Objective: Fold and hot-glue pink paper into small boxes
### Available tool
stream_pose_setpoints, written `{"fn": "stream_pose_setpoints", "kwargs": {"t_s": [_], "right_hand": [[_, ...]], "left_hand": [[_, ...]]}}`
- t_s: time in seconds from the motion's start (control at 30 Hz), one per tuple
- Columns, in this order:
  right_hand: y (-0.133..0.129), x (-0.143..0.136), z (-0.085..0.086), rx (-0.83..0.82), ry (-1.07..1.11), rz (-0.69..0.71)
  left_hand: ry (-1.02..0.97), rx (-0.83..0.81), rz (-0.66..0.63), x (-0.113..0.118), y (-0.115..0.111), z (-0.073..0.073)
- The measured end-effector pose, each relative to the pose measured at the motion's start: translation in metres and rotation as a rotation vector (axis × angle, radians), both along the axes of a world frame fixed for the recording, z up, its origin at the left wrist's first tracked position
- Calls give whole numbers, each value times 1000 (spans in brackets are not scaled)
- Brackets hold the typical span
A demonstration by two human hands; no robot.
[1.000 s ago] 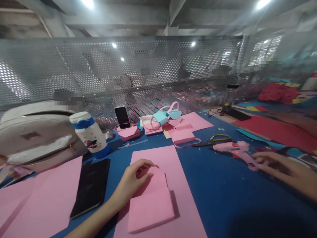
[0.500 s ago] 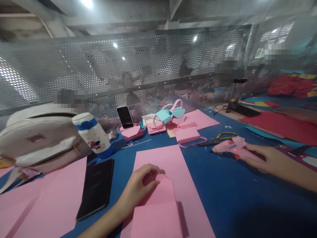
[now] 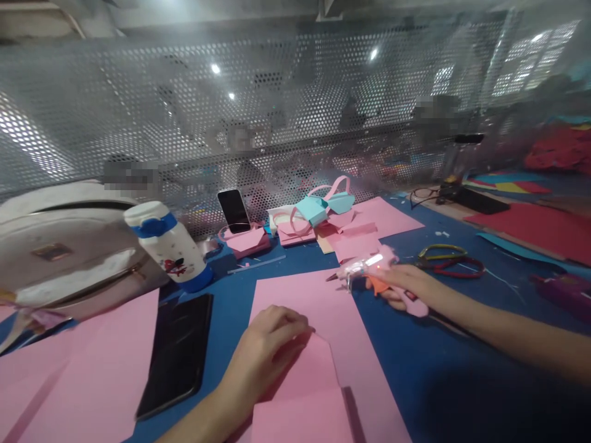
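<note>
My left hand (image 3: 272, 344) is closed at the upper flap of a folded pink paper piece (image 3: 305, 394), its fingertips pinching the edge. Under that piece lies a flat pink paper sheet (image 3: 300, 289) on the blue table. A pink glue gun (image 3: 364, 266) with an orange trigger is gripped by my right hand (image 3: 401, 286), raised over the right edge of the sheet with its nozzle pointing left. Small pink paper bags (image 3: 247, 241) and a light-blue paper bag (image 3: 314, 210) with a pink strap sit farther back.
A black phone (image 3: 178, 351), a white bottle (image 3: 166, 249) and a backpack (image 3: 69, 252) stand at the left. Scissors (image 3: 455, 261) lie right of the glue gun. Red paper (image 3: 530, 227) is at far right. A perforated metal screen (image 3: 295, 123) rises behind the table.
My right hand has brought the glue gun leftward from beside the scissors to over the sheet. The left hand still pinches the folded piece.
</note>
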State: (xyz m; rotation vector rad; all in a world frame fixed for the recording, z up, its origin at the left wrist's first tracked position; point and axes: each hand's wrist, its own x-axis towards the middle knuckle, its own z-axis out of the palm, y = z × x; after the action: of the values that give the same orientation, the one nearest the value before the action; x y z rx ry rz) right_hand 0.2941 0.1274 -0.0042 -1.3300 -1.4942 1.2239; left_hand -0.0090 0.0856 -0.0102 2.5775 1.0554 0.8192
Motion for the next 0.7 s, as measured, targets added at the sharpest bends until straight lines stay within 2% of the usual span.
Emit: {"fn": "stream_pose_setpoints", "kwargs": {"t_s": [0.07, 0.13, 0.27, 0.37, 0.43, 0.57, 0.7], "right_hand": [[8, -13, -3, -136, 106, 124], [10, -20, -4, -184, 124, 197], [6, -19, -1, -120, -7, 248], [1, -15, 3, -145, -140, 248], [-2, -16, 11, -210, -240, 250], [-10, -23, 39, -380, -393, 313], [-13, -30, 58, -238, -486, 412]], "left_hand": [[7, 79, -3, 0, 0, -1], [-13, 131, -11, 0, 0, -2], [-71, 100, -33, -1, 1, -3], [-65, 72, -38, 0, 3, -4], [-50, 113, -34, 0, 4, -3], [-27, 162, -53, -1, 5, -1], [-29, 147, -51, -2, 4, 0]]}}
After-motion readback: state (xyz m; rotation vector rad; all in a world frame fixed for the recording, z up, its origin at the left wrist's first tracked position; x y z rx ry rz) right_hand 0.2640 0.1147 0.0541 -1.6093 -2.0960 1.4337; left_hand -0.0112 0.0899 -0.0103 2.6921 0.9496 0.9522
